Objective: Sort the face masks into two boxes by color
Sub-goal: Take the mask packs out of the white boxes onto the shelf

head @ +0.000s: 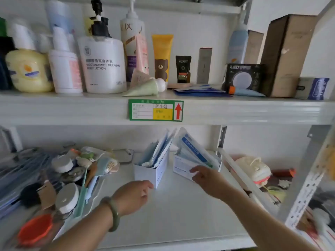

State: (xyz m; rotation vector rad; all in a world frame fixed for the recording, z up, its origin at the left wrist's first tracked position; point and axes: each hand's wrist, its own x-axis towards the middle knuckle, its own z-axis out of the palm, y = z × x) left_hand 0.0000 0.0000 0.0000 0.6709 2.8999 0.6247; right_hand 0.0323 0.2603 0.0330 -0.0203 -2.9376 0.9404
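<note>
Two white cardboard boxes stand on the lower shelf. The left box (154,173) holds several packaged blue masks (159,151) standing upright. The right box (181,167) is tilted and holds packaged masks with a blue label (194,149). My left hand (134,194), with a green bangle on its wrist, hovers just in front of the left box, fingers curled, nothing seen in it. My right hand (206,176) rests against the front of the right box, fingers on its wall. A pile of bagged masks (20,174) lies at the far left of the shelf.
Jars, a brush, an orange lid (35,230) and small toiletries clutter the left of the lower shelf. A metal upright (222,140) and a slanted white rail border the right box. The upper shelf (72,107) carries bottles, tubes and cartons.
</note>
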